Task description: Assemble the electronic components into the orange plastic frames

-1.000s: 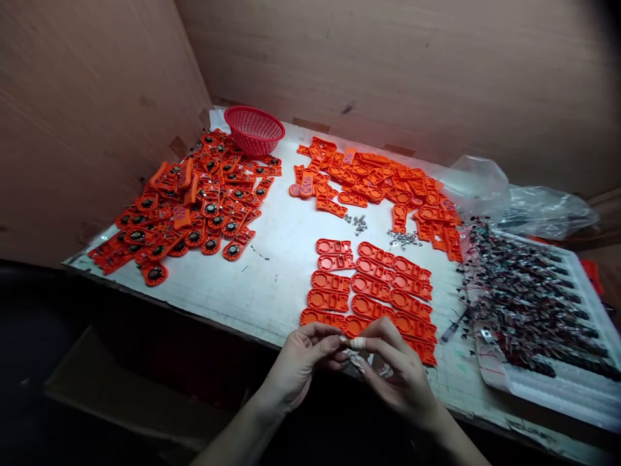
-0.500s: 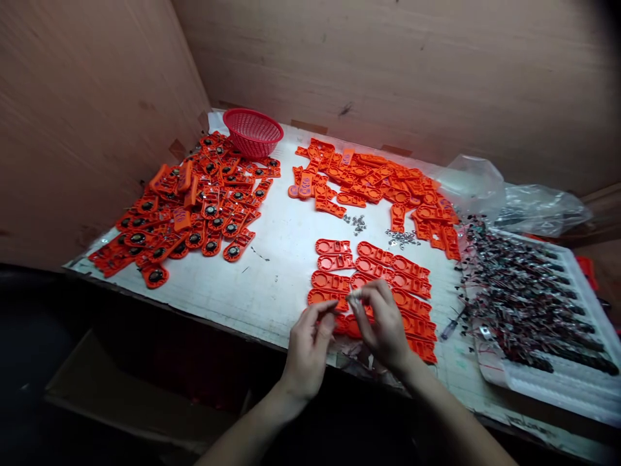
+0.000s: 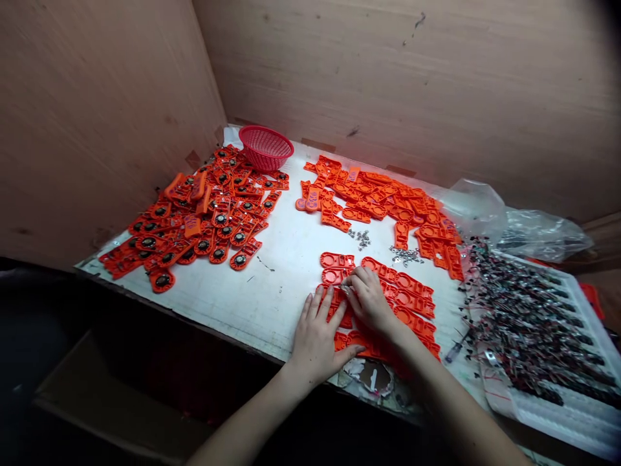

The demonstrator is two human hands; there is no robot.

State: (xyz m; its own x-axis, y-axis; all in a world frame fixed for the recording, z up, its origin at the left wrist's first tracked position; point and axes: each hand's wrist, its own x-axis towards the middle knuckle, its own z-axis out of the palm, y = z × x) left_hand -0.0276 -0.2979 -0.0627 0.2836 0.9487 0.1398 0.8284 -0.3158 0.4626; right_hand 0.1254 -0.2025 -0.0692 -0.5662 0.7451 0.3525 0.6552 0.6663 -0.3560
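Observation:
Rows of empty orange plastic shells lie on the white table in front of me. My left hand lies flat on the near-left shells, fingers spread and holding nothing. My right hand rests on the shells just right of it, fingertips pinched together at a shell in the left column. What the fingertips hold is too small to make out.
A heap of orange shells fitted with black discs lies at the left, a red mesh basket behind it. More loose shells lie at the back. Small metal bits, a tray of wired parts and plastic bags sit at the right.
Both hands moved forward from the table's near edge onto the rows of shells. The left hand went from a pinch to lying flat; the right hand lowered its pinch to a shell.

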